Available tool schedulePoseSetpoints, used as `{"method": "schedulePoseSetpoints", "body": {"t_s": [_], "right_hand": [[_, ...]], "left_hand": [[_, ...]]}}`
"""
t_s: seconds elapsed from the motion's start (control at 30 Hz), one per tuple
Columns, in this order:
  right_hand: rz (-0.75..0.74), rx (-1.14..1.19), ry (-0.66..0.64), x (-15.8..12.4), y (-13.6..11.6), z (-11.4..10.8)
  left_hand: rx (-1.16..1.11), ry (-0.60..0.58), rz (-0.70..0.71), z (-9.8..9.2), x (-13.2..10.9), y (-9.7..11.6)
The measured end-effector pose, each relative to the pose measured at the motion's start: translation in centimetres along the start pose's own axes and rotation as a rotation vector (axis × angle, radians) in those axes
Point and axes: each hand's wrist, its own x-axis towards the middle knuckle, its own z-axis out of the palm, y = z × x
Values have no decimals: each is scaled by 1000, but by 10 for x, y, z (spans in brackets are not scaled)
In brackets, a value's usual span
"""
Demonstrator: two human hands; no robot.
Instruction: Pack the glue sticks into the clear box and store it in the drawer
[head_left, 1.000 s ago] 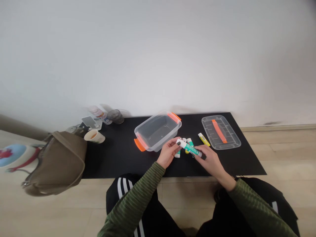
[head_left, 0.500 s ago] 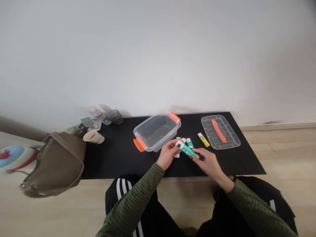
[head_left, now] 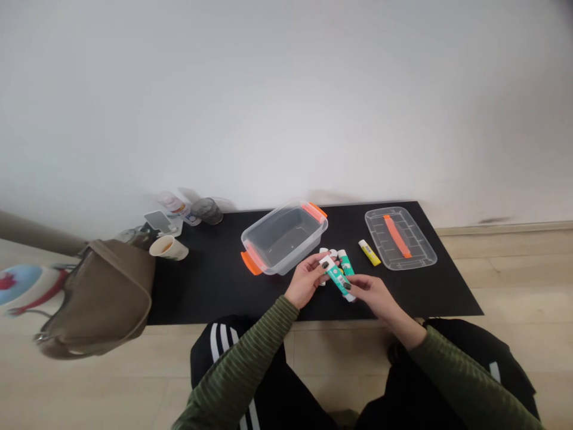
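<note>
Between my two hands is a green-and-white glue stick [head_left: 336,278], tilted with its white cap to the upper left. My left hand [head_left: 305,280] pinches the cap end, and my right hand [head_left: 369,292] has its fingers closed on the lower end. Just behind lie several more glue sticks, among them a green one [head_left: 346,263]; my hands partly cover them. A yellow glue stick [head_left: 369,252] lies apart to the right. The clear plastic box [head_left: 286,239] with orange latches stands open beyond my left hand.
The box's clear lid [head_left: 421,245] with an orange handle lies at the right. To the left are a paper cup [head_left: 169,248] holding a drink, a dark round container [head_left: 206,211], a spray bottle [head_left: 179,209] and a brown bag [head_left: 102,292]. A wall backs the black table [head_left: 197,292].
The glue stick has turned in my hands: its lower end has swung downward and toward me, and its label shows a different side. My right fingers have shifted slightly along it.
</note>
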Motion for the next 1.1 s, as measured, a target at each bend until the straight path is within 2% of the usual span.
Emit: {"method": "schedulePoseSetpoints", "body": {"t_s": [0.13,0.27,0.4,0.5,0.6,0.73,0.9,1.1], "right_hand": [[-23,-19,-23,5,-1,7],[-103,-241,-27,9,-6,11],[-280,-570,68,11,-10,5],[-369,-731,122,16,-9,-6],[-411,-888,179,23,-3,-15],[-418,-1066,196,31,9,-20],[-424,-1165,235,39,19,-19],[-393,-1184,282,45,22,-18]], "left_hand": [[12,6,-23,6,-3,-8],[212,68,29,1,-3,-4],[644,193,195,-14,-3,8],[987,280,258,-24,-2,13],[1286,336,243,-28,3,10],[1617,325,142,-28,11,3],[1778,310,125,-27,20,-5],[1782,300,139,-27,23,-11]]}}
